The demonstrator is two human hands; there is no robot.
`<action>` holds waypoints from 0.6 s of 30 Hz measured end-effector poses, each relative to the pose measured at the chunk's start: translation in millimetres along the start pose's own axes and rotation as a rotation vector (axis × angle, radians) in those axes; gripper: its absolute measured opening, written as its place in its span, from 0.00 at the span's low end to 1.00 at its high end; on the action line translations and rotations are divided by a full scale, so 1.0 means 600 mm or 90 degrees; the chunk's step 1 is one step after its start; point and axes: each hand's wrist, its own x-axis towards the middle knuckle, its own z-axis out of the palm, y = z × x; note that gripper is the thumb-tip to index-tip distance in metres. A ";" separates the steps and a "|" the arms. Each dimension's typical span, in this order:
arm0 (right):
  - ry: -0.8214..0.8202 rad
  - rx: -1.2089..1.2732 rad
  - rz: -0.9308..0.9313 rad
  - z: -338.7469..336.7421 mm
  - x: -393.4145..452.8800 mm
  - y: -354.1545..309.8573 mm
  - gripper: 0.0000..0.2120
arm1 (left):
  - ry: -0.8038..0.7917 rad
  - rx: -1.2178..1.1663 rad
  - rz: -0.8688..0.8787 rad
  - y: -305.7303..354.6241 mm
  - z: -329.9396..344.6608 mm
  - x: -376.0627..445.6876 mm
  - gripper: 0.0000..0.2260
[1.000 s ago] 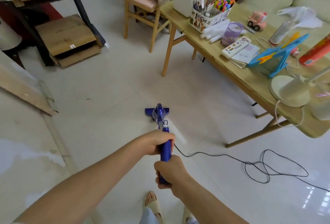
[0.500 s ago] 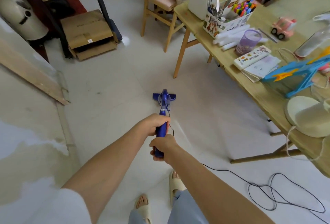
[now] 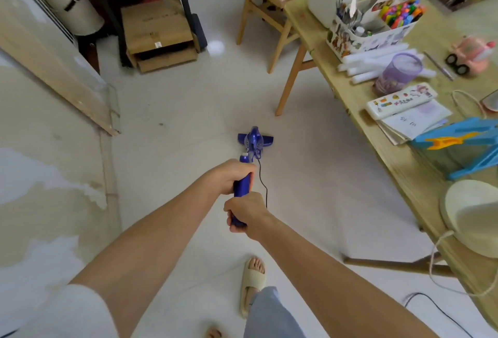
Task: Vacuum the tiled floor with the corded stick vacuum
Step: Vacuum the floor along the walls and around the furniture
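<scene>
Working from left to right: a wooden board (image 3: 54, 68) leans along the left wall, and a black shelf unit (image 3: 151, 1) with cardboard boxes (image 3: 159, 28) stands at the far side of the tiled floor (image 3: 188, 111).

The corded stick vacuum (image 3: 249, 165) stands near the centre of the view, its suction head (image 3: 255, 140) flat on the floor, just short of the nearest leg of the tabletop (image 3: 390, 165).

- Left hand (image 3: 231, 176): the grip is fully closed, fingers wrapped round the upper part of the blue handle.
- Right hand (image 3: 244, 212): the grip is likewise closed round the handle end, directly below the left hand.

Handling judgement: the vacuum appears to be a slim, rigid plastic unit and probably light. The stiff shaft should pass pushes and pulls straight to the head. The handle looks smooth, so a full wrap is preferable to a fingertip hold. Two stacked hands on the handle, as shown, is the correct holding point.

The power cord (image 3: 262, 184) leaves the shaft on the right side and hangs slack beside the right hand. It is flexible and could snag on the table legs or on the sandalled foot (image 3: 253, 278).

On the right, the tabletop carries a marker caddy (image 3: 377, 28) and a blue stand (image 3: 458, 146).
</scene>
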 end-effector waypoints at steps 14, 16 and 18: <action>-0.164 -0.151 0.009 0.061 -0.174 0.152 0.08 | 0.113 -0.180 0.004 -0.209 -0.033 -0.192 0.10; -0.189 -0.185 0.016 0.071 -0.195 0.174 0.08 | 0.127 -0.231 0.000 -0.246 -0.041 -0.211 0.09; -0.220 -0.219 0.017 0.084 -0.218 0.198 0.09 | 0.152 -0.280 -0.002 -0.285 -0.050 -0.234 0.10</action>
